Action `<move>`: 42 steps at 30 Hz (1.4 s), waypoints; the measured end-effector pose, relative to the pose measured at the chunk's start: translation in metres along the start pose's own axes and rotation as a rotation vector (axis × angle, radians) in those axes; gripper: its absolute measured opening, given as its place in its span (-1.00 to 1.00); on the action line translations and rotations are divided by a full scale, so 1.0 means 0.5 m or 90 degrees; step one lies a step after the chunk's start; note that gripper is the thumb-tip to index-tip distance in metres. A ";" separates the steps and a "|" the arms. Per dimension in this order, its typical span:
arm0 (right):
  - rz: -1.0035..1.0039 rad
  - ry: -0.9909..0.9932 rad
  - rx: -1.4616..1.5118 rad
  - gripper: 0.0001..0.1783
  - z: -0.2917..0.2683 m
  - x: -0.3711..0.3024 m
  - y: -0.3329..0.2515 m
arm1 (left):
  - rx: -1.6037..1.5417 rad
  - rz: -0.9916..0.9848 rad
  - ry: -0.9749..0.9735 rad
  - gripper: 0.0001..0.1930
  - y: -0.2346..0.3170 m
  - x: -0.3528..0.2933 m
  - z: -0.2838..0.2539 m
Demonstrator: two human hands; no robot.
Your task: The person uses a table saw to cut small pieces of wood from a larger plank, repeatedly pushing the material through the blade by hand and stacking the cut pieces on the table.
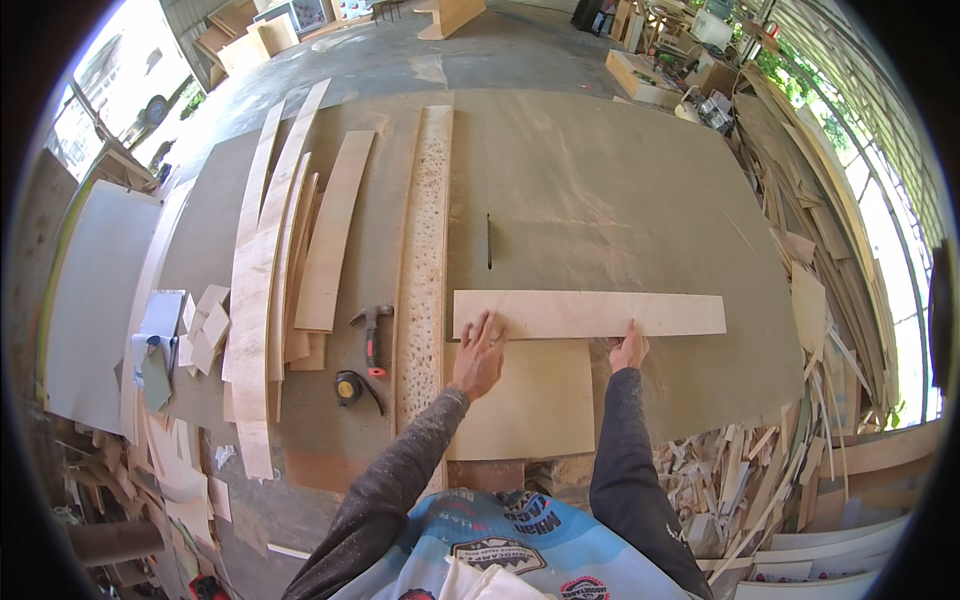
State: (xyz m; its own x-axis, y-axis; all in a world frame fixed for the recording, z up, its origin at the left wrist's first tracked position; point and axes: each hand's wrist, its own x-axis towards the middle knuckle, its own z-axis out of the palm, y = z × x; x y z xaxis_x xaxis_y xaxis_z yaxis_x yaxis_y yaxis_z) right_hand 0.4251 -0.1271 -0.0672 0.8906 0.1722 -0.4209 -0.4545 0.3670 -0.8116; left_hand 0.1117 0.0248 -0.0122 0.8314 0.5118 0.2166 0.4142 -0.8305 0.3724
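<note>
A pale, narrow wooden board (600, 313) lies crosswise in front of me on the large brown work table. My left hand (480, 355) rests on the board's left end, its fingers stretched out over the near edge. Farther right, my right hand (629, 348) grips the same near edge, thumb on top and the other fingers hidden below. Partly under the board and nearer to me is a wider pale panel (525, 400). A thin black pencil or pen (489, 241) lies beyond the board.
Left of a long speckled strip (424, 230) lie a claw hammer (373, 335) and a tape measure (349, 387). Long planks (268, 270) are piled farther left, beside small wood offcuts (208, 325). Scrap wood (730, 470) heaps up along the table's right side.
</note>
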 end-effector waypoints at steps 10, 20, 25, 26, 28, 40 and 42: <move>0.167 -0.104 -0.281 -0.65 0.006 -0.040 -0.033 | 0.024 -0.185 -0.112 -0.19 0.025 -0.080 0.040; 0.127 -0.129 -0.932 -0.58 0.038 -0.040 -0.105 | 0.107 -0.201 -0.129 -0.15 0.025 -0.078 0.040; -0.369 -0.257 -0.951 -0.68 0.067 -0.073 -0.117 | 0.093 -0.177 -0.106 -0.15 0.029 -0.074 0.034; -0.346 -0.300 -0.876 -0.69 0.086 -0.099 -0.109 | 0.088 -0.175 -0.098 -0.15 0.024 -0.076 0.030; -0.540 -0.474 -0.868 -0.61 0.060 -0.154 -0.089 | 0.074 -0.165 -0.122 -0.21 0.019 -0.054 0.013; -0.491 -0.643 -1.015 -0.13 -0.175 -0.574 0.031 | -0.020 -0.140 -0.284 0.12 -0.135 0.072 -0.112; -0.523 -0.660 -1.033 -0.18 -0.183 -0.562 0.043 | -0.019 -0.119 -0.253 0.29 -0.162 0.068 -0.100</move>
State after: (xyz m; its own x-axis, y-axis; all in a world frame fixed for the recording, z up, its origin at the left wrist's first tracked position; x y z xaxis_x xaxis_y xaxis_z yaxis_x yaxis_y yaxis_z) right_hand 0.1636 -0.2514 -0.0032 0.2633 0.9647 -0.0012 0.8698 -0.2379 -0.4323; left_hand 0.0880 0.1206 0.0101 0.8234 0.5232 -0.2195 0.5652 -0.7220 0.3991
